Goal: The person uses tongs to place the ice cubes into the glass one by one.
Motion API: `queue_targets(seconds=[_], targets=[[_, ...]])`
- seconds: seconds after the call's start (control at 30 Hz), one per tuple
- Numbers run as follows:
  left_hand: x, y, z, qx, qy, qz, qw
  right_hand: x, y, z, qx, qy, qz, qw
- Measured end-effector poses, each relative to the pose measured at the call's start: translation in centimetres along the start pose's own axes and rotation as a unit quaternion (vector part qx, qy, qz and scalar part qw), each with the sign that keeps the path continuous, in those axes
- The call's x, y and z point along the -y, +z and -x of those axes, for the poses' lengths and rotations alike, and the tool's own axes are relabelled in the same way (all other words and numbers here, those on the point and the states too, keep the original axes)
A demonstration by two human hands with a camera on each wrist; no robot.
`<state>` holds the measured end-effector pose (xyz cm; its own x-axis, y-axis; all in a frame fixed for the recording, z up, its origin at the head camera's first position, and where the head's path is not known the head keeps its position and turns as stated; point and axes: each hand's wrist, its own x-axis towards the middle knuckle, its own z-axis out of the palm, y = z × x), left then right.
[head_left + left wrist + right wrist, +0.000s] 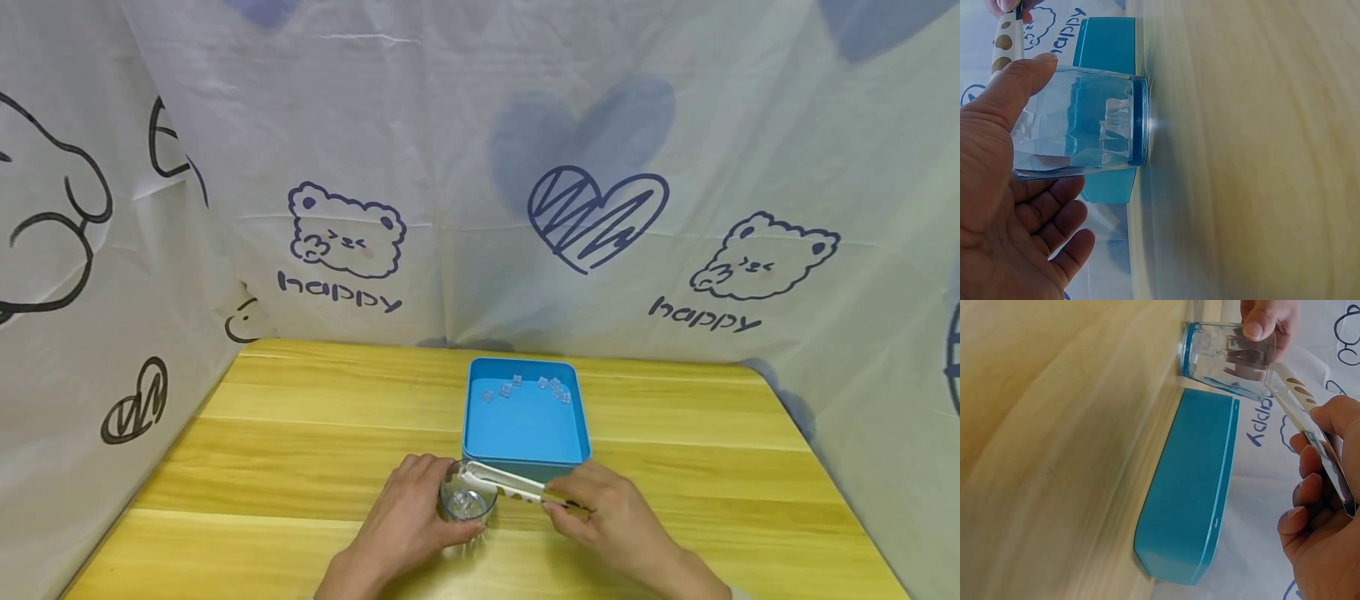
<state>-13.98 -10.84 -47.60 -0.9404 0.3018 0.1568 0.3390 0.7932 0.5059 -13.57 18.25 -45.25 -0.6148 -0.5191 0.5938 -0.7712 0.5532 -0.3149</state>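
My left hand (405,521) holds a clear drinking glass (1054,131) at its upper part, thumb on one side and fingers on the other. The glass stands upright on the wooden table, with several clear cubes (1116,122) at its bottom. In my right hand (618,517) is a pair of tongs (517,486), white with brown spots toward the tips and metal at the handle, pinched between thumb and fingers. The tong tips reach over the rim of the glass; whether a cube is between them I cannot tell.
Just behind the glass sits a blue rectangular box (525,429), open at the top. Several clear cubes (505,390) lie scattered toward its far side. White printed cloth (465,150) hangs behind and beside the wooden table (322,417).
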Motion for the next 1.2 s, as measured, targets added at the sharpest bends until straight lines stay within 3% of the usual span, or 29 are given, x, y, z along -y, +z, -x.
queue_targets(seconds=[0.63, 1.2], targets=[[0.06, 0.14, -0.09, -0.004, 0.002, -0.009, 1.0000, -0.29, 0.35, 0.45, -0.006, -0.019, -0.005, 0.9998], [0.13, 0.18, -0.13, -0.005, 0.003, -0.008, 1.0000, -0.33, 0.19, 0.45, 0.002, -0.001, 0.000, 1.0000]])
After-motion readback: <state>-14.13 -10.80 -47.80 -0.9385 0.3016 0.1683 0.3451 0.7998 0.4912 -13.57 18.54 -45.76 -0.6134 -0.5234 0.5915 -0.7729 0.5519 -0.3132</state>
